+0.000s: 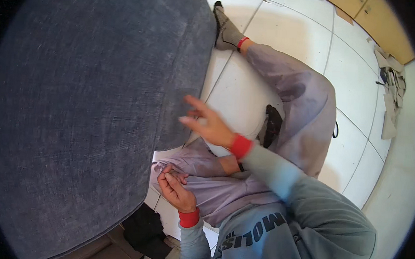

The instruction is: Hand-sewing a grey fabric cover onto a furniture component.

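Observation:
A large dark blue-grey upholstered piece (90, 98) fills the left side, its fabric edge running down beside my legs. My right hand (208, 124) is raised just by that edge, fingers and thumb apart, holding nothing that I can see. Lower down, my left hand (177, 189) is closed in a pinch near the piece's lower corner, over my leg. Whatever lies between its fingertips is too small to make out. Both wrists have red cuffs.
I sit on a white tiled floor (357, 96), one leg stretched along the upholstered piece, the other folded in. Fabric scraps (393, 88) lie by the right wall. A yellowish cabinet (385, 21) stands at the far right. Black cloth (146, 232) lies at the lower left.

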{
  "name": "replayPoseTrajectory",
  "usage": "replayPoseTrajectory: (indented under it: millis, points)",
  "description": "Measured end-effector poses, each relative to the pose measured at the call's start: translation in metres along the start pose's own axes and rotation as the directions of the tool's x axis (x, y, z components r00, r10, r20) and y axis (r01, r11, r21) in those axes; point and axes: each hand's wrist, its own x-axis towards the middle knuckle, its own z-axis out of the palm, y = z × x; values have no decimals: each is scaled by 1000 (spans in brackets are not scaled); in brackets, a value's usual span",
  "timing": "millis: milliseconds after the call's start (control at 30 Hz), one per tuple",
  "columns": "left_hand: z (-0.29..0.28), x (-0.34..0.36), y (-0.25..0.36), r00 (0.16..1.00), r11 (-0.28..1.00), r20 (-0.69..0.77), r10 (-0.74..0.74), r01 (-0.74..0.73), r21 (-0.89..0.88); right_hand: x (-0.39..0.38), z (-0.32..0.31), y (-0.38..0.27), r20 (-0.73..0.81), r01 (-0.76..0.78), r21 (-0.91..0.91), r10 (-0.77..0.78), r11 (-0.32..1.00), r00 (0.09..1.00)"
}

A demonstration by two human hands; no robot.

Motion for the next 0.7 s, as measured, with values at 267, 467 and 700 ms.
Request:
replayPoseTrajectory:
  millis: [267,467,700]
  points:
    - [-38,19,50,964,949,65,258,-265,168,-91,-274,-129,-683,54,-674,-648,737,337]
    - [-11,53,88,707,661,385,594,-701,267,-186,-401,-1,-542,-602,-789,-605,126,584]
    - [84,98,61,387,70,888,249,-922,382,-219,-355,59,-621,-733,-678,-577,55,531]
